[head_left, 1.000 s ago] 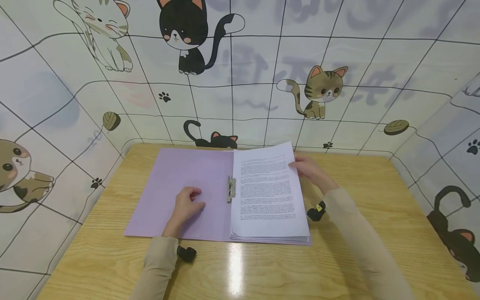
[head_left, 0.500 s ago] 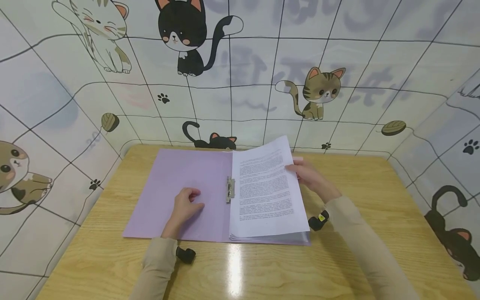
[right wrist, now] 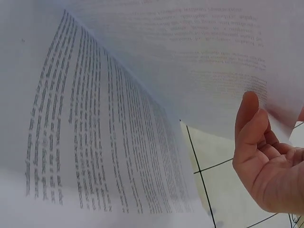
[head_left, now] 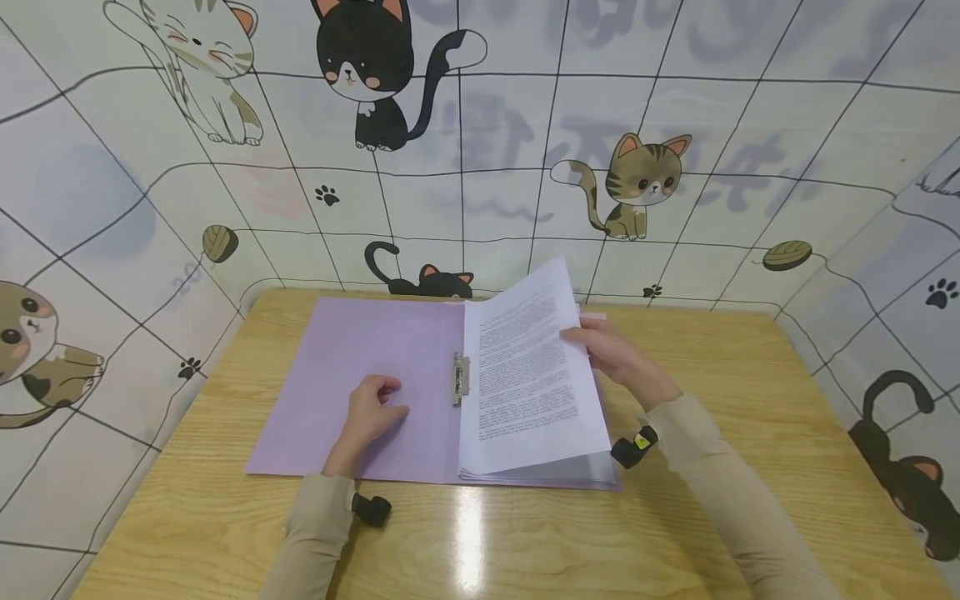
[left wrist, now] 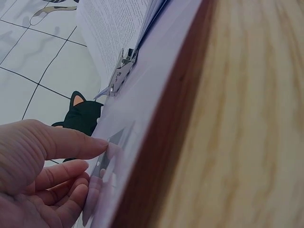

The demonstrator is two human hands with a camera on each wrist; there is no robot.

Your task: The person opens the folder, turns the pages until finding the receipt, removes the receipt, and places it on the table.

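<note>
A purple folder [head_left: 390, 342] lies spread flat, its metal clip [head_left: 459, 379] holding a stack of printed pages [head_left: 585, 472] on the right side. My right hand [head_left: 624, 358] pinches the right edge of the top sheet [head_left: 525, 367], thumb in front and fingers behind. That sheet is raised and curves up from the pages below; its underside [right wrist: 213, 42] shows in the right wrist view. On the left cover my left hand [head_left: 371, 410] rests, fingers loosely bent and holding nothing. The left wrist view shows this hand [left wrist: 42, 175] against the cover, the clip [left wrist: 122, 71] beyond.
The folder rests on a light wooden table [head_left: 720, 400]. Behind and at both sides stand white walls [head_left: 510, 200] with a grid and cartoon cats. Small black wrist cameras [head_left: 372, 510] are strapped at both wrists.
The top sheet has risen and tilted further left, uncovering more of the page beneath at its lower right. My right hand has shifted slightly left with it. The left hand has stayed in place.
</note>
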